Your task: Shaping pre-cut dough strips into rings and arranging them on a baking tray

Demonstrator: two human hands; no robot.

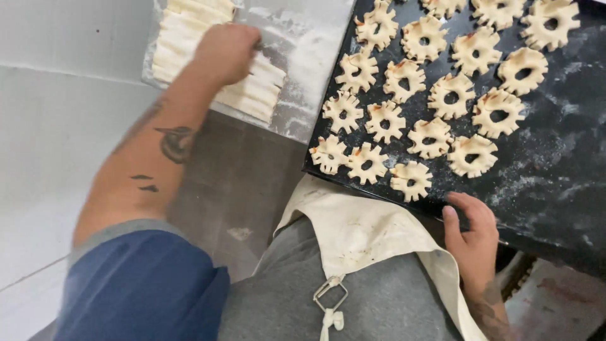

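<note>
My left hand [226, 52] reaches far out to a row of pale, notched dough strips [252, 88] lying on a floured steel counter [309, 44]; its fingers are curled down on the strips, and whether it grips one I cannot tell. My right hand [472, 237] rests on the near edge of a black baking tray [555, 183], fingers wrapped over the rim. On the tray lie several ring-shaped raw pastries with cut, flower-like edges [385, 121], set in rows with reddish filling showing.
A cream apron [366, 233] with a metal clip [330, 295] hangs over grey trousers below the tray. A dark tiled floor [240, 183] shows between counter and tray. A grey-white wall panel [57, 126] stands at left. Flour dusts the tray's right part.
</note>
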